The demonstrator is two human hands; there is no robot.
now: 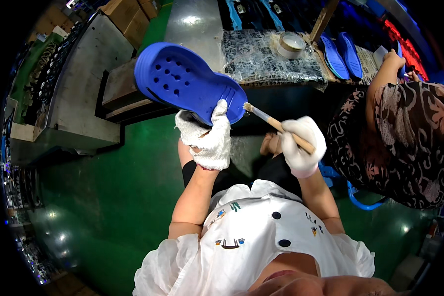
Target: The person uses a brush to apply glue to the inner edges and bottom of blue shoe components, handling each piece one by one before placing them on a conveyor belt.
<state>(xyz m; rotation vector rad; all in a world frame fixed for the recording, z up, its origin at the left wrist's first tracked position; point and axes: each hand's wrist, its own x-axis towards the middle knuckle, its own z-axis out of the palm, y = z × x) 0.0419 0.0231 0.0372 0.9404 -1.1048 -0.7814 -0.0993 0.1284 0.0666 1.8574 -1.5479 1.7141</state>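
Observation:
My left hand, in a white knit glove with a torn patch, grips a blue clog by its heel end. Several round holes dot the upper of the clog, which points up and to the left. A wooden-handled brush is in my right hand, also gloved in white. Its bristle tip meets or nearly meets the rim of the clog's heel end; I cannot tell if they touch. Ahead of both hands, a round pot of pale stuff stands on the plastic-wrapped part of the bench.
Two blue soles lie on the workbench at the right. A co-worker in a patterned top sits close on my right, holding a blue piece. At the left stands a metal machine frame, with cardboard boxes behind it.

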